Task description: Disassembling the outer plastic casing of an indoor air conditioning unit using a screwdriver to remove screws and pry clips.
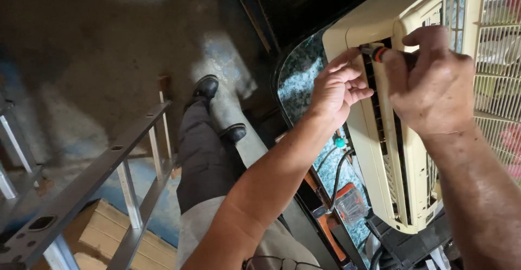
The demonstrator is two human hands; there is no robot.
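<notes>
Two bare forearms fill the near foreground. Each ends in a hand at the cream air-conditioner casing [399, 156] — one unit, lying on a green speckled tabletop [297, 80]. One screwdriver [380, 53] is in play: the right hand [434, 80] is wrapped around its dark handle, whose orange collar and metal shank poke out leftward from the fist into the casing's vent slot. The left hand [339, 85], just left of that fist, has its fingers curled, fingertips pinched beside the shank at the slot edge; whether they touch the tip I cannot tell.

Below the left wrist sit one small teal knob [340, 142], black cables [336, 172] and one clear orange-trimmed box [351, 202]. Right of the right hand stands a white wire grille [499, 85]. Left of the forearms, two legs in grey trousers end in two black shoes [206, 87] on the concrete floor — beside them a perforated metal frame [81, 188] over stacked wooden boards [119, 237].
</notes>
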